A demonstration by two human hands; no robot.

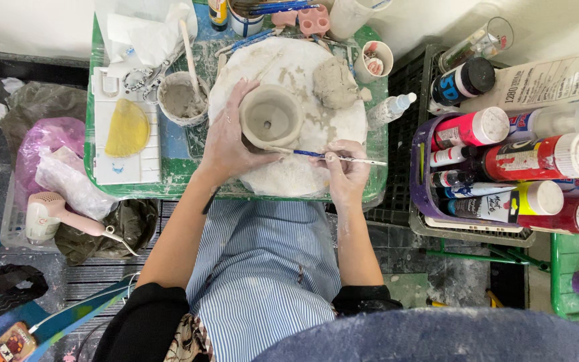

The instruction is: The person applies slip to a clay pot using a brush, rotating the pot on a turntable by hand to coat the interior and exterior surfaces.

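Note:
A small grey clay pot sits on a round white work board on a green table. My left hand cups the pot's left side and steadies it. My right hand grips a thin blue-handled brush, whose tip touches the pot's lower wall. A lump of grey clay lies on the board behind my right hand.
A cup of clay slip with a stick, a yellow sponge and scissors lie at left. Jars and tools line the table's far edge. A basket of paint bottles stands at right, a pink hair dryer at lower left.

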